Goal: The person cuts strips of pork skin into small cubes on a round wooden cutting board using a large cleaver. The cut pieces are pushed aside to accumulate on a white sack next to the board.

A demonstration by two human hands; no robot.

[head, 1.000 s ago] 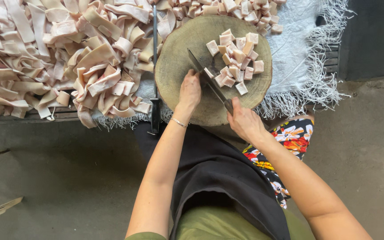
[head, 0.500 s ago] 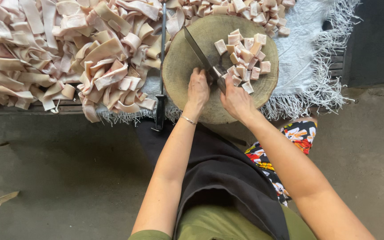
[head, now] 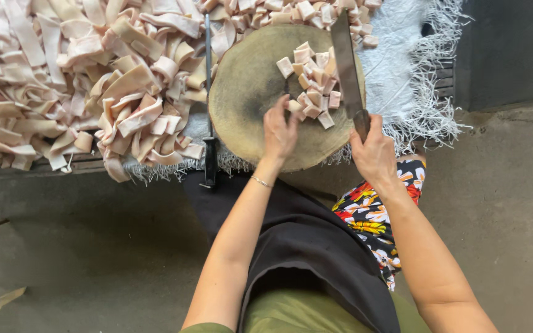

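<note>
A round wooden chopping block [head: 248, 80] carries a heap of small pale cut pieces [head: 313, 77] on its right half. My left hand [head: 280, 128] rests on the block with fingers spread, its fingertips touching the near edge of that heap. My right hand [head: 374, 151] grips the handle of a long cleaver [head: 347, 61], whose blade lies along the right side of the heap, pointing away from me.
A big pile of pale pinkish strips [head: 75, 80] covers the surface left of the block. A second dark-handled knife [head: 208, 98] lies between pile and block. A white fringed cloth [head: 411, 68] lies at the right. Grey concrete floor [head: 81, 246] lies below.
The cleaver swung from a slant across the block's left-centre to the right side of the heap. My right hand moved right; my left hand opened beside the cut pieces.
</note>
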